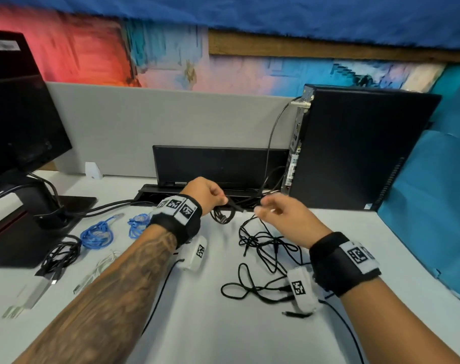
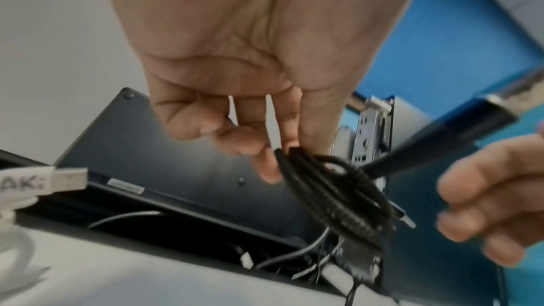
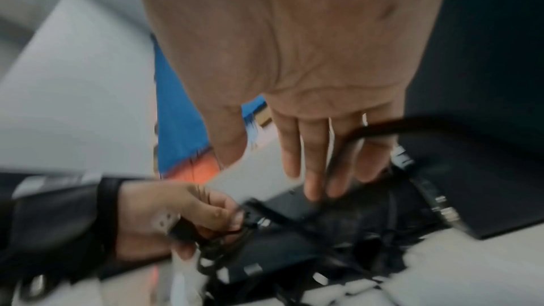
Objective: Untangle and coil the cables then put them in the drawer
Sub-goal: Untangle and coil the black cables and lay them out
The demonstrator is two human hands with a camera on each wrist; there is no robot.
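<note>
My left hand (image 1: 210, 194) pinches a small coil of black cable (image 1: 221, 216) above the back of the white desk (image 1: 223, 324). The left wrist view shows several loops of the coil (image 2: 332, 197) hanging from the thumb and fingertips of the left hand (image 2: 273, 155). One strand runs right to my right hand (image 1: 270, 210). In the blurred right wrist view that strand (image 3: 382, 125) lies across the straight fingers of the right hand (image 3: 265, 159), thumb apart. A loose tangle of black cable (image 1: 265, 248) trails on the desk below the right hand. No drawer is in view.
Two blue cable bundles (image 1: 97, 233), a black bundle (image 1: 62, 254) and a white cable (image 1: 102, 266) lie on the left. A monitor (image 1: 18, 114) stands at far left and a black computer tower (image 1: 360, 148) at right. A dark flat panel (image 1: 218, 164) leans on the grey divider.
</note>
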